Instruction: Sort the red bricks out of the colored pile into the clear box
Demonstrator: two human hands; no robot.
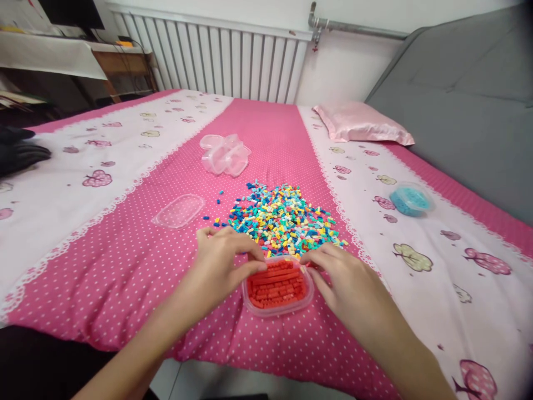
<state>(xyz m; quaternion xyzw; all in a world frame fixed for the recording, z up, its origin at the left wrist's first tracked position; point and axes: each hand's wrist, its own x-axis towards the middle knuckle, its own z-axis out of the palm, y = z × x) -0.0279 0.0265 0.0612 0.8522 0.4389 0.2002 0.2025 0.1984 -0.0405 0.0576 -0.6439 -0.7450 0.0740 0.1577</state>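
Observation:
A see-through plastic container (pixel 278 308) stands near the bed's front edge. Packed rows of red toy bricks (pixel 280 289) lie inside it. My left hand (pixel 225 253) reaches over the container's left rim, thumb and index finger nearly together at the bricks; what they pinch, if anything, is hidden. At the upper right rim is my right hand (pixel 343 272), its thumb and fingers drawn together. I cannot make out anything between them. Just beyond both hands spreads a pile of small mixed-colour toy bricks (pixel 283 216), mostly blue, yellow, green and white.
A see-through lid (pixel 180 211) lies left of the pile. Several stacked see-through containers (pixel 227 155) sit farther back. To the right stands a lidded container of blue pieces (pixel 411 200). A pink pillow (pixel 362 122) rests at the far right. Black gloves (pixel 20 151) lie at the left.

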